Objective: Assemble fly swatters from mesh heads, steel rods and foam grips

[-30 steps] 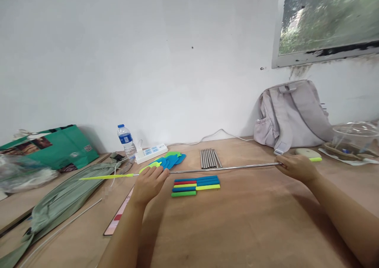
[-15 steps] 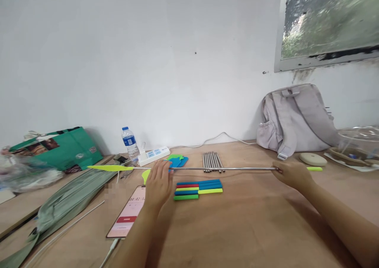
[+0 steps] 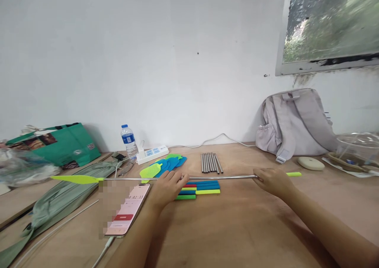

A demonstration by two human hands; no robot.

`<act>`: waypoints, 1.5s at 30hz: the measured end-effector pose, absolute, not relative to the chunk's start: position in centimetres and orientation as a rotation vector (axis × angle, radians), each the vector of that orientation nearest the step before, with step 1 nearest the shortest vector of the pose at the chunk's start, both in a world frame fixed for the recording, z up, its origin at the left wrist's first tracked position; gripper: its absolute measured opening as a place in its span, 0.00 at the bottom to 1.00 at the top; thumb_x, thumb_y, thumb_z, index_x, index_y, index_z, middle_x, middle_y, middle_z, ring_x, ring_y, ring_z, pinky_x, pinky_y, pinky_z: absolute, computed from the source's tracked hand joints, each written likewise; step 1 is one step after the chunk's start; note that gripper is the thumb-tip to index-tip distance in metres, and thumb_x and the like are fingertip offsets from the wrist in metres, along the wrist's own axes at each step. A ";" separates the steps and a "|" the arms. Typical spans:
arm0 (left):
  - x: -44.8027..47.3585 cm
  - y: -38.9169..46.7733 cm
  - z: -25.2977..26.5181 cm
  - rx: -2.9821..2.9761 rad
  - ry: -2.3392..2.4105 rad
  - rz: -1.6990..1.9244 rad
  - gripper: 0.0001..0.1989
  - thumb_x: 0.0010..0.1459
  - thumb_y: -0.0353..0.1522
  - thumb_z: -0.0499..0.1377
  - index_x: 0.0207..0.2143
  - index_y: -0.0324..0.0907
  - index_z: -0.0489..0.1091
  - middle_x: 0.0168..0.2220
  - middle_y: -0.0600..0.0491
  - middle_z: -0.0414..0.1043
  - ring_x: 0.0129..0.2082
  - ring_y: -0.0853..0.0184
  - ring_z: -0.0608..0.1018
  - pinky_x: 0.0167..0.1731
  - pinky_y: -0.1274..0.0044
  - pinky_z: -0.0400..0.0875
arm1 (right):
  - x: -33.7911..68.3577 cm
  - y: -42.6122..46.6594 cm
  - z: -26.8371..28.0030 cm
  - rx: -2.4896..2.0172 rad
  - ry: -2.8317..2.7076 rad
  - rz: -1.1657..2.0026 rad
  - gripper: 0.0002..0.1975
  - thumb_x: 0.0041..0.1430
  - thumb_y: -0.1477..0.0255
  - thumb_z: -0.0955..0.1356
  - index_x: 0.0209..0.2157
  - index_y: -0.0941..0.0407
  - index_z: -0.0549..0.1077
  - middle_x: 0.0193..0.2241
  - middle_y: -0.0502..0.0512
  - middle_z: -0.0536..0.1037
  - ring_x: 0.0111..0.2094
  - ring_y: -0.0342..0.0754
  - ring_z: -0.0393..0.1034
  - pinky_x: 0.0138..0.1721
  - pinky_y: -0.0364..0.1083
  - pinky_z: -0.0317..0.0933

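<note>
Shifted leftward relative to grey fabric backpack [image 3: 296, 123]: long silver metal rod [image 3: 225, 177] with flat yellow-green head [image 3: 75, 179]. Left hand [image 3: 170, 185], right hand [image 3: 271, 182] both grasp rod.

2 bare hands show, the left hand [image 3: 170, 185] and the right hand [image 3: 270, 182], with slender fingers [image 3: 174, 176]. The left forearm [image 3: 138, 230] and right forearm [image 3: 321, 221] are bare too, slim and smooth-lined, narrower beside the hands and broader toward the scene's near side. Nails are too small to make out.
</note>
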State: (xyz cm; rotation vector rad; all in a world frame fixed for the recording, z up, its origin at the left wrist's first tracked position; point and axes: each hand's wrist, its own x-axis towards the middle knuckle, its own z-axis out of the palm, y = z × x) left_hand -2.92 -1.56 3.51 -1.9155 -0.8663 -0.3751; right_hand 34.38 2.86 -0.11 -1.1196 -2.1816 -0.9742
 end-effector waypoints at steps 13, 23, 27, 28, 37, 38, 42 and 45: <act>-3.4 -1.7 4.1 -1.899 -0.791 -0.363 0.09 0.54 0.22 0.49 0.32 0.44 0.63 0.24 0.57 0.67 0.22 0.70 0.68 0.25 0.77 0.53 | 34.7 3.4 -0.3 -1.220 -2.350 -0.755 0.11 0.51 0.72 0.59 0.18 0.55 0.64 0.14 0.50 0.68 0.17 0.42 0.60 0.21 0.42 0.39; -1.3 -2.3 3.3 -2.057 -0.915 -0.359 0.05 0.58 0.26 0.49 0.33 0.43 0.62 0.28 0.55 0.66 0.28 0.68 0.70 0.28 0.75 0.55 | 36.2 3.7 -0.9 -1.308 -2.337 -0.683 0.10 0.51 0.71 0.59 0.17 0.55 0.61 0.15 0.49 0.68 0.18 0.43 0.59 0.22 0.43 0.39; 0.1 -2.8 3.1 -2.068 -0.987 -0.327 0.05 0.58 0.27 0.49 0.33 0.43 0.62 0.28 0.54 0.66 0.28 0.67 0.69 0.28 0.74 0.56 | 37.0 3.9 -1.0 -1.352 -2.277 -0.750 0.10 0.49 0.71 0.60 0.16 0.55 0.60 0.15 0.49 0.68 0.17 0.42 0.58 0.22 0.43 0.38; 0.2 -2.8 3.1 -2.055 -0.998 -0.336 0.06 0.58 0.27 0.48 0.35 0.43 0.63 0.28 0.54 0.66 0.28 0.67 0.69 0.28 0.74 0.56 | 37.1 3.9 -0.9 -1.358 -2.254 -0.772 0.10 0.49 0.71 0.60 0.16 0.55 0.59 0.15 0.49 0.67 0.18 0.42 0.58 0.22 0.43 0.37; -0.3 -2.4 2.7 -2.037 -1.038 -0.290 0.13 0.56 0.24 0.49 0.43 0.42 0.62 0.32 0.53 0.67 0.31 0.66 0.69 0.32 0.73 0.58 | 37.3 3.9 -0.8 -1.339 -2.234 -0.762 0.11 0.49 0.70 0.59 0.16 0.55 0.59 0.14 0.48 0.67 0.17 0.42 0.57 0.22 0.43 0.37; -0.3 -2.4 2.7 -2.026 -1.048 -0.292 0.13 0.55 0.23 0.49 0.42 0.42 0.62 0.32 0.53 0.67 0.31 0.65 0.69 0.32 0.73 0.57 | 37.3 3.9 -0.8 -1.345 -2.237 -0.765 0.11 0.50 0.70 0.59 0.16 0.55 0.59 0.14 0.49 0.67 0.17 0.42 0.57 0.22 0.43 0.37; -0.3 -2.4 2.8 -1.984 -1.061 -0.304 0.15 0.54 0.23 0.50 0.42 0.46 0.63 0.31 0.54 0.66 0.30 0.66 0.69 0.32 0.73 0.57 | 37.3 4.0 -0.8 -1.366 -2.228 -0.771 0.11 0.49 0.70 0.59 0.16 0.55 0.59 0.15 0.49 0.68 0.18 0.42 0.58 0.22 0.42 0.38; -0.8 -2.2 2.7 -1.957 -1.049 -0.333 0.15 0.54 0.23 0.50 0.43 0.47 0.63 0.31 0.53 0.67 0.30 0.66 0.69 0.33 0.72 0.57 | 38.0 4.1 -0.9 -1.395 -2.204 -0.739 0.11 0.50 0.68 0.60 0.17 0.55 0.60 0.16 0.49 0.68 0.19 0.43 0.59 0.22 0.42 0.39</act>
